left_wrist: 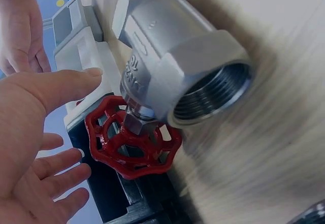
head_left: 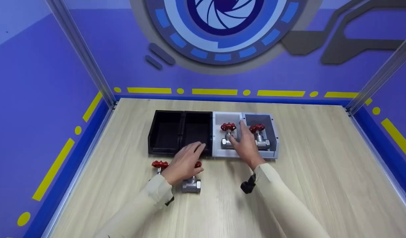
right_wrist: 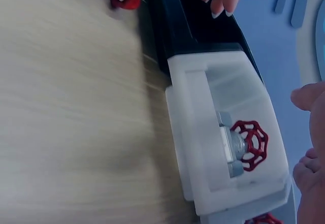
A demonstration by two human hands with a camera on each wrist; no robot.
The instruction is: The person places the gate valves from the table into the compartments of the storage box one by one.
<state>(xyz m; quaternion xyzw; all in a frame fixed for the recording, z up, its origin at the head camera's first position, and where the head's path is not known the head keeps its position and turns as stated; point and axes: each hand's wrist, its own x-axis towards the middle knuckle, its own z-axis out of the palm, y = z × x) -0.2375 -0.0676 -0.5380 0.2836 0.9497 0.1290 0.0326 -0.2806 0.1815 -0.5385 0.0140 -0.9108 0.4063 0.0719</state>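
Observation:
My left hand (head_left: 184,163) hovers over a steel gate valve (head_left: 191,185) with a red handwheel on the table. In the left wrist view its thumb and fingers are spread beside the handwheel (left_wrist: 133,137), holding nothing. A second valve, its red handwheel (head_left: 160,164) showing, is partly hidden behind the left hand. Over the divide between the white bin (head_left: 217,152) and the grey bin (head_left: 274,132), my right hand (head_left: 246,145) hangs with extended fingers and holds nothing. One valve (right_wrist: 236,145) lies in the white bin; another valve (head_left: 263,144) lies in the grey bin.
Two black bins (head_left: 164,150) adjoin the white bin on its left, forming one row. The row stands on a light wood table (head_left: 322,172). Blue printed panels (head_left: 123,49) and metal posts (head_left: 87,53) enclose the table at the back and sides.

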